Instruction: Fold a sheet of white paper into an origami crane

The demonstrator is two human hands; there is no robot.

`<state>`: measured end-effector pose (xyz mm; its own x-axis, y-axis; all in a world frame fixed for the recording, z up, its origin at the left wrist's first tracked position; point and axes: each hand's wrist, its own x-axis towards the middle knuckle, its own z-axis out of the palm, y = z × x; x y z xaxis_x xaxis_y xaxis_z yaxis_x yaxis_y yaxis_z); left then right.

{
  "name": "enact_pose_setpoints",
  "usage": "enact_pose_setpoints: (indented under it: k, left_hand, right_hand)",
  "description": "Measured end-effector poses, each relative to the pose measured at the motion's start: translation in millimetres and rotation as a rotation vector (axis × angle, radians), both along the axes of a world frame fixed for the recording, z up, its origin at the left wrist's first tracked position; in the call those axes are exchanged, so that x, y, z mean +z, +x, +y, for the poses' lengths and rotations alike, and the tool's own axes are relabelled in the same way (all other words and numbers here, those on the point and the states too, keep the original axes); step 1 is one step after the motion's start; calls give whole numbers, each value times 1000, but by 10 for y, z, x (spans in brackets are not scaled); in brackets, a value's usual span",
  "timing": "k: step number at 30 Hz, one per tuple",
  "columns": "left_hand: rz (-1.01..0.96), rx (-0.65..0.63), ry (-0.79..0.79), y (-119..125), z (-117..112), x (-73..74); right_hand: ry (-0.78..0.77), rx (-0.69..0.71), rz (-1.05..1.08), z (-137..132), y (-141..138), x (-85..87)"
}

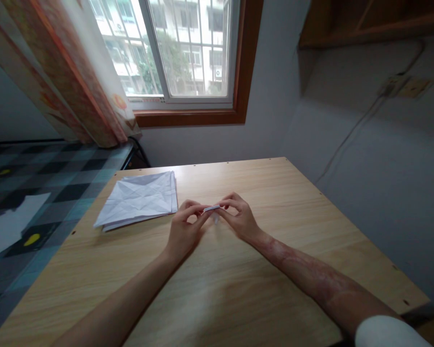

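Head view: one small, flat, white folded paper (pixel 212 208), seen edge-on, is pinched between both hands, left hand (pixel 183 226) and right hand (pixel 238 217), over mid-worktop (pixel 275 202). One creased paper stack (pixel 139 198) lies near the far-left corner.

Between my fingers (pixel 198 211) I see a small white folded paper strip (pixel 211 208); left of them, creased white paper sheets (pixel 139 198) on the pale wood-grain table (pixel 238 289); farther left, a blue-black checked bedspread (pixel 29 183).
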<state>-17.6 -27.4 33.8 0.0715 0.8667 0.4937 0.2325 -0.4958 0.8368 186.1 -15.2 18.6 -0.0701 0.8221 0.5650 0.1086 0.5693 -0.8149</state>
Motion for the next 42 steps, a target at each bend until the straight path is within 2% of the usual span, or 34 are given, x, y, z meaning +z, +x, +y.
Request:
enact_pose_setpoints:
  k: [3,8,14,20,27,35,42]
  left_hand:
    - [-26,-6,-4,-17,18,12]
    - [-66,-41,-103,-22,49,0]
    - [-59,-155,-248,4,38,-33]
    - [-49,-143,-256,-7,24,-43]
    - [-266,-147,-297,31,52,-58]
    - [-231,-140,-314,20,58,-8]
    - [-270,-178,-295,-12,98,-40]
  right_hand:
    - [-7,22,-25,-25,-3,17]
    - [-144,132,-24,-10,-8,-54]
    - [-233,109,102,48,-17,-156]
    - [-296,154,132,15,-36,-126]
    - [-242,179,-56,-38,-8,-46]
    - [-44,257,-140,-16,19,20]
    - [-26,326,-97,-33,22,42]
